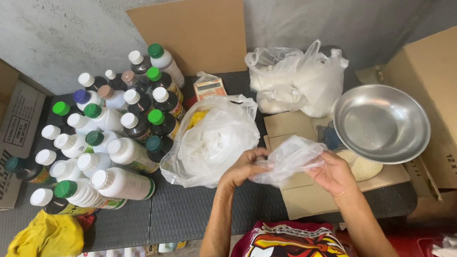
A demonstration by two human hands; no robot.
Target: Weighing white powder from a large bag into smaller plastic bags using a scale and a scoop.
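Observation:
Both hands hold a small, crumpled clear plastic bag (287, 159) above the front of the dark table (191, 211). My left hand (243, 167) pinches its left edge with closed fingers. My right hand (332, 172) grips its right side from below. Just left of the hands sits a large translucent plastic bag (216, 139) filled with white material and something yellow at the top. A flat piece of cardboard (300, 198) lies under the hands.
Several white and dark bottles (109, 135) with green, white and blue caps crowd the table's left half. A steel bowl (380, 123) sits on a scale at right, white bags (296, 80) behind. Cardboard boxes (443, 101) flank both sides; a yellow cloth (44, 242) lies front left.

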